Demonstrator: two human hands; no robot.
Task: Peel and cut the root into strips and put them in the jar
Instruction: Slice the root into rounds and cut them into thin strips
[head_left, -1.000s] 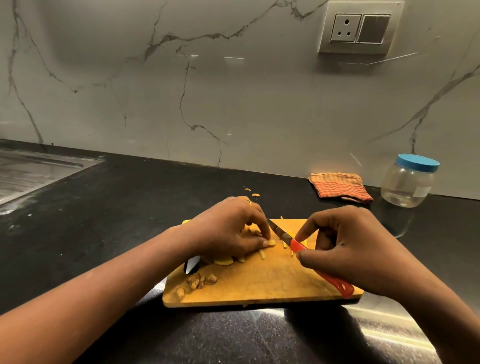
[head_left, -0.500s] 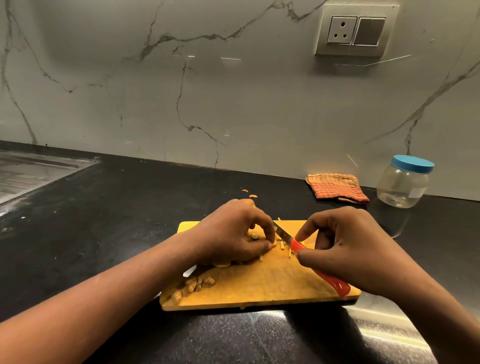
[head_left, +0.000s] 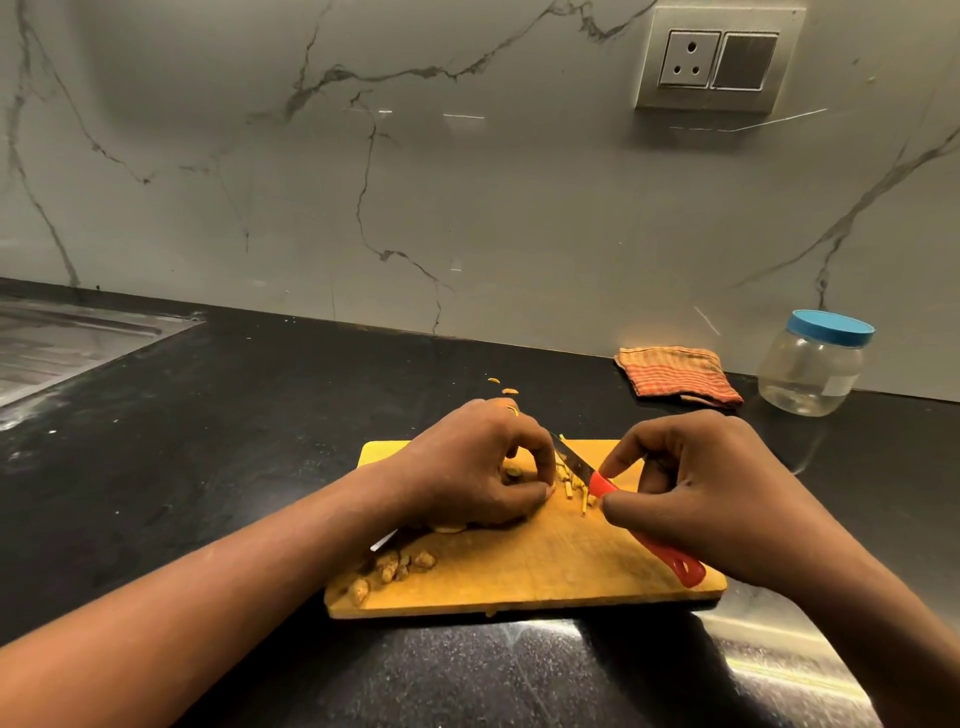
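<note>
A yellow cutting board lies on the black counter. My left hand curls over a yellow root piece on the board, pinning it with thumb and fingertips; the piece is mostly hidden. My right hand grips a red-handled knife, whose blade rests right beside my left fingertips. Several thin yellow strips lie under the blade. Brown peel scraps sit at the board's near left corner. The clear jar with a blue lid stands shut at the far right.
A folded orange striped cloth lies by the wall, left of the jar. A steel sink drainboard is at the far left. Two small yellow bits lie on the counter behind the board. A wall socket is above.
The knife blade has shifted slightly toward my left fingertips and a few more strips lie on the board. Both hands stay in place.
</note>
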